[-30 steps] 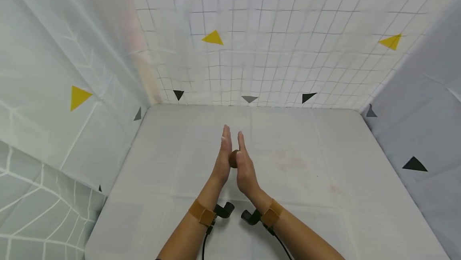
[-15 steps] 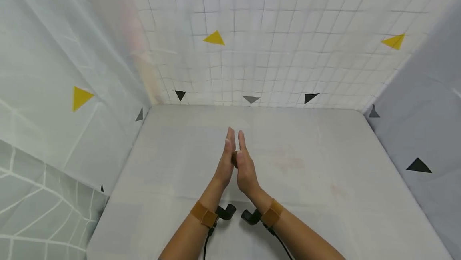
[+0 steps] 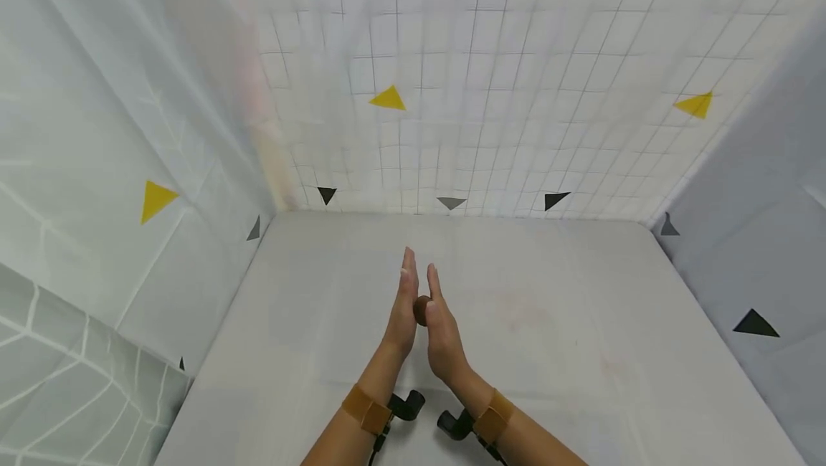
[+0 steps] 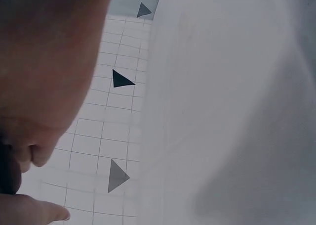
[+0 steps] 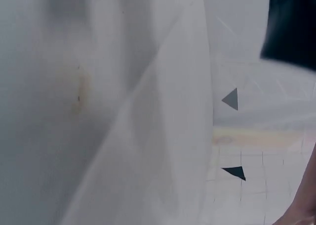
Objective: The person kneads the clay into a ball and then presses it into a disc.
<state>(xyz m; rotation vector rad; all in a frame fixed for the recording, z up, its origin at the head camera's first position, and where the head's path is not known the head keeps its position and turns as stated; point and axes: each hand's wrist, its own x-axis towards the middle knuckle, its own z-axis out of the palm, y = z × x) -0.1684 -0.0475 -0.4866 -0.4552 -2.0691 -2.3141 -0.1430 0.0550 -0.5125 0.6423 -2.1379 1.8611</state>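
Ball (image 3: 421, 310), brown and rounded, material unclear, held between facing palms

The bare left hand (image 3: 403, 312) and bare right hand (image 3: 445, 340) face each other over the white covered tabletop (image 3: 535, 365). The fingers of both are straight and point forward; neither hand is clenched. The ball sits between the palms, partly hidden by the right thumb. Compared with half a second ago, the gap between the palms is wider and more of the ball shows. This suggests varying palm pressure, consistent with rolling or shaping. Contact on its covered side cannot be confirmed.
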